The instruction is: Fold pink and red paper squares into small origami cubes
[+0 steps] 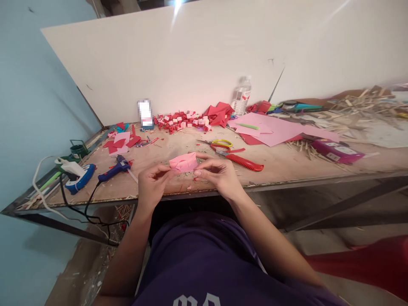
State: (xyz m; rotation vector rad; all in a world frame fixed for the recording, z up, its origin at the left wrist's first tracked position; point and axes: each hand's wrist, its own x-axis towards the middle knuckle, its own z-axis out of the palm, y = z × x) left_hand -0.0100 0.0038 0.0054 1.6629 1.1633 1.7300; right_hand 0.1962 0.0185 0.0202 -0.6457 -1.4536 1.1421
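Note:
A small folded piece of pink paper (184, 163) is held above the front edge of the table, creases showing on its face. My left hand (154, 183) pinches its left end between thumb and fingers. At the right end, my right hand (219, 173) grips the paper the same way. Just beyond the right hand lie scissors (219, 143) with yellow and red handles and a red utility knife (245, 162). A blue glue gun (114, 168) rests to the left of my left hand.
Many small red and pink folded paper pieces (181, 122) are heaped at the back, beside a propped phone (145, 114). A water bottle (242, 97) and pink sheets (283, 129) sit right of them. A blue power strip (80, 178) with cords is at left; wood strips (366, 106) cover the right.

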